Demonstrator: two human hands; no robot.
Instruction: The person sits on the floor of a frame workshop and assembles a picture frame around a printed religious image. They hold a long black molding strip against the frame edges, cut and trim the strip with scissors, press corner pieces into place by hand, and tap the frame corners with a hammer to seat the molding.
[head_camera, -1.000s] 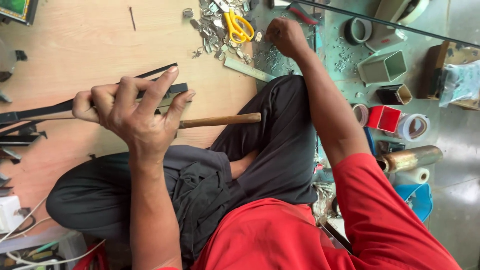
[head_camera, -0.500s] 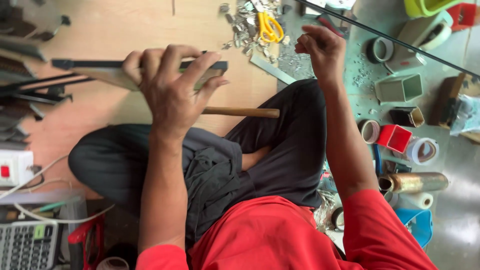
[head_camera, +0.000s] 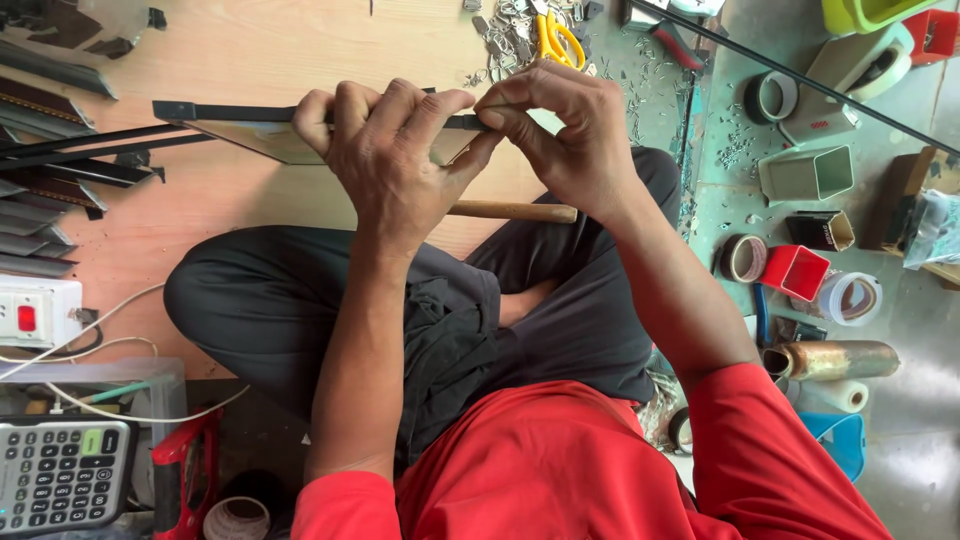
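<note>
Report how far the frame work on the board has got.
Done: dark moulding strips lie cut at the left. In hand: the left hand grips a black-edged frame upright on the board, and the right hand pinches something small at its edge. Left: the wooden handle lies untouched.

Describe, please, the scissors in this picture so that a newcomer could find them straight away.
Start at the pale wooden board that the seated person works over, and follow its top edge rightwards to the scatter of small metal bits just above the right hand. The scissors lie among them, partly cut off by the frame. Their bright yellow handles set them apart from the grey scraps around.
</note>
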